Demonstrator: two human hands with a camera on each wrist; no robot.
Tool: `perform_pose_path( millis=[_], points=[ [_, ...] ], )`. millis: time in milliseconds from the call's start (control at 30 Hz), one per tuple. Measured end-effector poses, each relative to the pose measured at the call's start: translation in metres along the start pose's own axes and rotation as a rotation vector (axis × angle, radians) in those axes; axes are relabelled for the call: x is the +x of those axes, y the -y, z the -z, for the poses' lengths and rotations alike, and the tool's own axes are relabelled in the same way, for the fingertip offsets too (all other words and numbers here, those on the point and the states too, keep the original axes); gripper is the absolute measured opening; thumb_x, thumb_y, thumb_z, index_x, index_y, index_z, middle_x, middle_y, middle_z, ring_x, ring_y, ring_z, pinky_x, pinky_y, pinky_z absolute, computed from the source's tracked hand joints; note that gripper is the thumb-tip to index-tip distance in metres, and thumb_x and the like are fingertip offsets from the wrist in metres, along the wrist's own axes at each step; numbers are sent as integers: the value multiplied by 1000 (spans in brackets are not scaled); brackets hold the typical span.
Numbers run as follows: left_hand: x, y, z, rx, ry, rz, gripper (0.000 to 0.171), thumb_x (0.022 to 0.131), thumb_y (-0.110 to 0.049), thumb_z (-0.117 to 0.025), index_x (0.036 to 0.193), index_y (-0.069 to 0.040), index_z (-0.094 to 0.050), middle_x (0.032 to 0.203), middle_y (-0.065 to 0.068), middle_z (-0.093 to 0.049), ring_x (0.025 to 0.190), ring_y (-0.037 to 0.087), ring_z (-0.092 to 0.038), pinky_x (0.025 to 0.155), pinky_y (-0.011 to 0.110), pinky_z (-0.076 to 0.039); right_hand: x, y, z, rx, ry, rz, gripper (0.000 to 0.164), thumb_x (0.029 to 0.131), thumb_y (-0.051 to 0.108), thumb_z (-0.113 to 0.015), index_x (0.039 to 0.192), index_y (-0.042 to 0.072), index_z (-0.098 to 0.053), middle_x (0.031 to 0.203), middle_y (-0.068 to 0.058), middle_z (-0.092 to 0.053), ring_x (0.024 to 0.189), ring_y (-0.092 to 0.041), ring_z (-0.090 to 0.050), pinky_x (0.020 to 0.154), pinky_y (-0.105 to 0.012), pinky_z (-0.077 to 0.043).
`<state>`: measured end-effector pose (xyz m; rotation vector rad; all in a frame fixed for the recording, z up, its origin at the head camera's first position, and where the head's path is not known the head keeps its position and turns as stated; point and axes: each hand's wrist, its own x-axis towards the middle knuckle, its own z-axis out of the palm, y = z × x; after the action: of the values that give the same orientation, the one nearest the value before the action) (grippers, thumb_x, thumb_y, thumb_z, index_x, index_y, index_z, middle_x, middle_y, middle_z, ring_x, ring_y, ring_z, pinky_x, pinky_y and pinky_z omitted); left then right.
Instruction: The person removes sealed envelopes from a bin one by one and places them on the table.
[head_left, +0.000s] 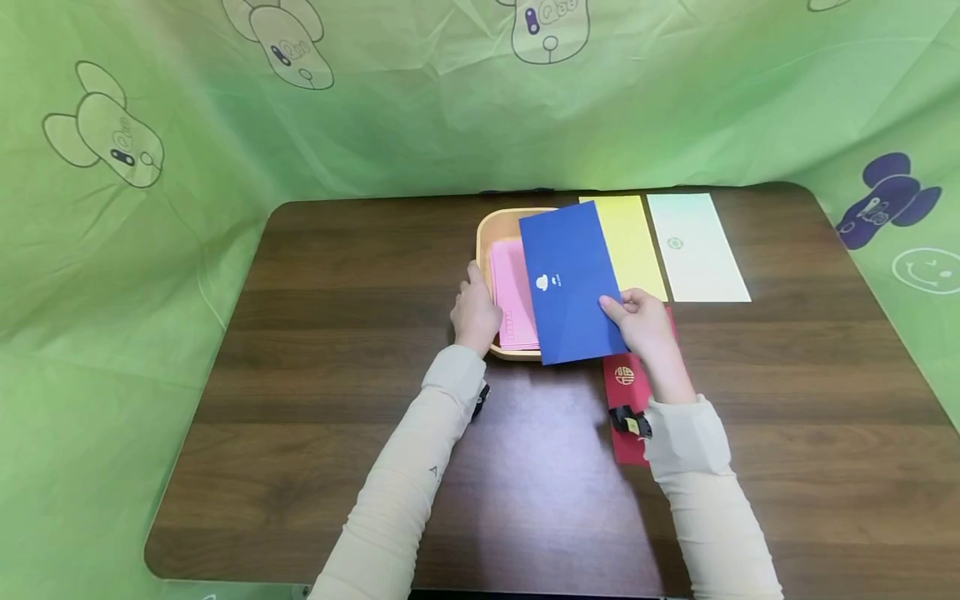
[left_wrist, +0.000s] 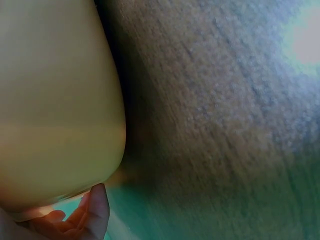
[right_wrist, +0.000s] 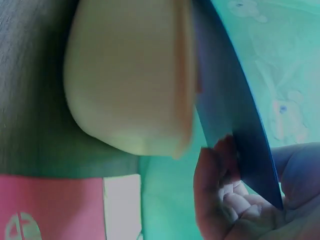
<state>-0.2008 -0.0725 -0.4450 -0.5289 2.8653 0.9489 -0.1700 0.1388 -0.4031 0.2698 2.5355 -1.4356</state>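
Observation:
In the head view my right hand (head_left: 647,323) pinches a blue envelope (head_left: 573,287) by its right edge, thumb on top and fingers beneath. The envelope has a small white print and hangs tilted over the right part of a tan plastic basket (head_left: 491,227). Pink envelopes (head_left: 512,296) lie inside the basket, partly hidden by the blue one. My left hand (head_left: 477,310) grips the basket's left side. In the left wrist view its fingers (left_wrist: 98,207) curl at the basket's wall (left_wrist: 60,110). The right wrist view shows the blue envelope (right_wrist: 227,85) between thumb and fingers.
To the right of the basket lie a yellow envelope (head_left: 630,242) and a pale mint envelope (head_left: 699,250). A red envelope (head_left: 626,387) with gold print lies under my right forearm. The dark wooden table (head_left: 315,375) is bordered by green printed cloth (head_left: 420,117).

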Motion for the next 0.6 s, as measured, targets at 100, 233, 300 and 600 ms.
perform_pose_path(
  millis=[100, 233, 300, 600],
  points=[
    [2, 0, -1, 9, 16, 12, 77, 85, -8, -65, 148, -14, -20, 125, 20, -54, 111, 36, -59, 91, 50, -48, -12, -7, 11, 60, -29, -10, 38, 97, 26, -52, 112, -10, -50, 64, 19, -53, 55, 7, -54, 56, -16, -47],
    [2, 0, -1, 3, 29, 21, 78, 86, -9, -64, 149, -14, -18, 127, 20, -53, 112, 35, -59, 92, 50, -48, -27, -20, 29, 141, -76, -41, 32, 97, 26, -54, 108, -4, -51, 60, 28, -53, 55, 9, -57, 56, -15, -49],
    [3, -1, 0, 0, 29, 24, 77, 87, -9, -64, 149, -14, -18, 128, 20, -53, 112, 35, -59, 91, 49, -48, -33, -28, 39, 165, -94, -56, 25, 96, 27, -54, 102, 3, -51, 60, 30, -54, 55, 9, -59, 55, -15, -50],
    [3, 0, 0, 12, 19, 17, 74, 88, -8, -62, 148, -13, -19, 125, 20, -54, 107, 33, -61, 87, 48, -51, -50, -78, 78, 444, -179, -118, 18, 94, 21, -58, 77, 25, -56, 56, 20, -62, 50, 4, -59, 49, -14, -45]
  ],
)
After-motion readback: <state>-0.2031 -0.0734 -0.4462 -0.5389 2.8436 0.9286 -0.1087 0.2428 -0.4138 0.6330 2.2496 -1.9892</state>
